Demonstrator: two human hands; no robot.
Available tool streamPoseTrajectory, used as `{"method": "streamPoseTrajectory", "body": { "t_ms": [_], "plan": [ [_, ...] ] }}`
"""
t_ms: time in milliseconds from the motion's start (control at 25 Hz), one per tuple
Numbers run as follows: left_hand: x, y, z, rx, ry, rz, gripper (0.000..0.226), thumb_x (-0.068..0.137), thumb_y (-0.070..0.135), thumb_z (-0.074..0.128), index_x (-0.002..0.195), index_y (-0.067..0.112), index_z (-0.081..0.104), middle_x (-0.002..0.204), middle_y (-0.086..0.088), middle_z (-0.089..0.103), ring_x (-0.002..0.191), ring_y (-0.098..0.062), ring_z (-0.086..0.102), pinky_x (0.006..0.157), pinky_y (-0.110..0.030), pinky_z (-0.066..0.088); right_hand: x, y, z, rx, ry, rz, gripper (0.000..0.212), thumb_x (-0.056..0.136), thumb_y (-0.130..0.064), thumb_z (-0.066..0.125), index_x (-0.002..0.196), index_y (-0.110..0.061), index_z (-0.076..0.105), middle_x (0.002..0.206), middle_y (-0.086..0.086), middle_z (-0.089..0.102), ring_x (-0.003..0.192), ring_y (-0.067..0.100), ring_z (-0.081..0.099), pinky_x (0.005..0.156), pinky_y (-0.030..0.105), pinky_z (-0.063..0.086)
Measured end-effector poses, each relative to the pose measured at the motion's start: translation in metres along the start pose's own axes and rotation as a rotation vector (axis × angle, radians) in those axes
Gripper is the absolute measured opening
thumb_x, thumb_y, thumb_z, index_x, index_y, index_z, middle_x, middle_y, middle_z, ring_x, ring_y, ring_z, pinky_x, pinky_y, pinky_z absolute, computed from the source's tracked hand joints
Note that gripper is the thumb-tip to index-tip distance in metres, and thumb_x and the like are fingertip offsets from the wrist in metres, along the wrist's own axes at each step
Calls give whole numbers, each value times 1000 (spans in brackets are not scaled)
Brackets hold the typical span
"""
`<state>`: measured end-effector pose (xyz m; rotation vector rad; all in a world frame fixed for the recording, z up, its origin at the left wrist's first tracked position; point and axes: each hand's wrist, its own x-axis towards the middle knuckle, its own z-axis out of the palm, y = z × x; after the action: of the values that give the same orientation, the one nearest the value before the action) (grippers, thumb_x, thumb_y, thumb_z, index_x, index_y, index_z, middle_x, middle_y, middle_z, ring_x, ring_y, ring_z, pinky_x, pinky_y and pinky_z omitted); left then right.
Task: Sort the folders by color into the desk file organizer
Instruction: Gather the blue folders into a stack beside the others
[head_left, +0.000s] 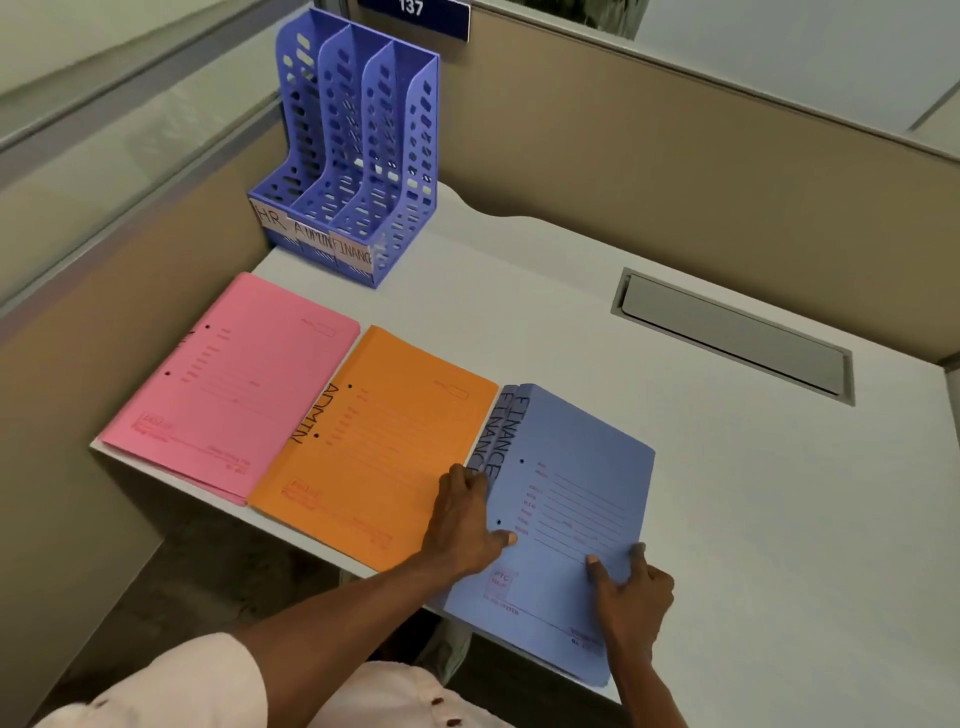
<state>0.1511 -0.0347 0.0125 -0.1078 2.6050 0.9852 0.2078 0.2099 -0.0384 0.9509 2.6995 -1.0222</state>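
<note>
Three piles of folders lie on the white desk. The pink folders are at the left, the orange folders marked ADMIN in the middle, and the blue folders marked FINANCE at the right, overhanging the desk's near edge. My left hand grips the spine edge of the blue pile, thumb on top. My right hand holds the pile's near right corner, fingers on its cover. The blue three-slot file organizer, labelled HR, ADMIN and FINANCE, stands empty at the desk's back left corner.
Beige cubicle partitions close the desk at the back and left. A grey cable hatch is set into the desk at the right. A blue sign numbered 137 hangs on the partition above the organizer.
</note>
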Motion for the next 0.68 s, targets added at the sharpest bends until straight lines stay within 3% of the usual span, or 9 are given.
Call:
{"method": "streamPoseTrajectory", "body": {
  "t_ms": [120,320,560,680],
  "plan": [
    [-1,-1,5,23,31,39,69,75,43,83,129,16,50,128,-2,36,122,-20,37,105,-35,43,-4,-10,-1,-143,-17,28,82,88,-57,75,148,-7,52,123,20,56,119,41,52,97,54,55],
    [-5,-3,4,63,49,61,69,79,41,81,133,15,48,135,-3,35,127,-20,35,108,-35,42,0,-7,4,-280,-27,20,74,88,-49,79,140,-1,58,126,24,55,119,46,52,96,58,57],
    [-21,-30,-20,75,145,49,65,81,43,74,135,17,51,134,1,41,126,-21,40,102,-40,46,-12,-23,-8,-76,22,-13,71,87,-26,84,147,-3,53,144,26,45,138,48,38,107,68,46],
    [-34,-57,-41,56,241,-9,57,82,41,74,131,18,53,129,4,44,123,-19,42,97,-38,47,-29,-45,-2,-44,20,-141,72,87,-23,85,147,-10,49,154,19,39,144,43,37,107,67,49]
  ]
}}
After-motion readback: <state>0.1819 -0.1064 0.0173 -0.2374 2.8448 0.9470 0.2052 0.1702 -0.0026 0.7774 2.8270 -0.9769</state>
